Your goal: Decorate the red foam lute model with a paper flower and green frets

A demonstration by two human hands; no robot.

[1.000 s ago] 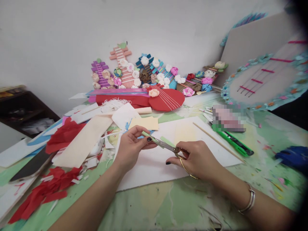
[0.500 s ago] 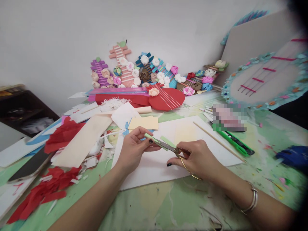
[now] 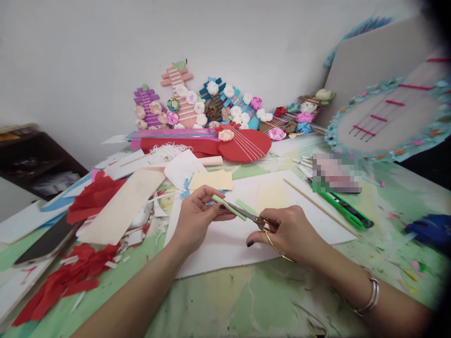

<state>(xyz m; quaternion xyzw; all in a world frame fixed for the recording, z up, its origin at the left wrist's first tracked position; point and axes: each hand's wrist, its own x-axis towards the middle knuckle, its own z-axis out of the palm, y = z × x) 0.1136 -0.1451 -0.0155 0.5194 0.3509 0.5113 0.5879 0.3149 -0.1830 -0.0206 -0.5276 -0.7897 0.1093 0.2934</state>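
Between thumb and fingers, my left hand (image 3: pixel 197 218) pinches a narrow light green paper strip (image 3: pixel 239 214) that points toward the right. My right hand (image 3: pixel 287 234) grips a pair of scissors (image 3: pixel 254 217) with gold-coloured handles. The scissor blades lie along the strip and reach close to my left fingertips. A second light green strip (image 3: pixel 245 205) lies just behind the blades. Below both hands is a white board (image 3: pixel 225 256) on the table. Pale yellow paper pieces (image 3: pixel 211 180) sit beyond my left hand, at the board's far edge.
A wooden stick (image 3: pixel 317 206) and a green box cutter (image 3: pixel 343 211) lie to the right. Red paper scraps (image 3: pixel 66 286) and a cream strip (image 3: pixel 121 206) cover the left side. Flower-decorated paper instruments (image 3: pixel 244 143) line the wall. A blue object (image 3: pixel 430 232) stands far right.
The scissor blades have moved slightly against the green strip, and more of the strip shows past them. Both hands keep nearly the same place and hold.
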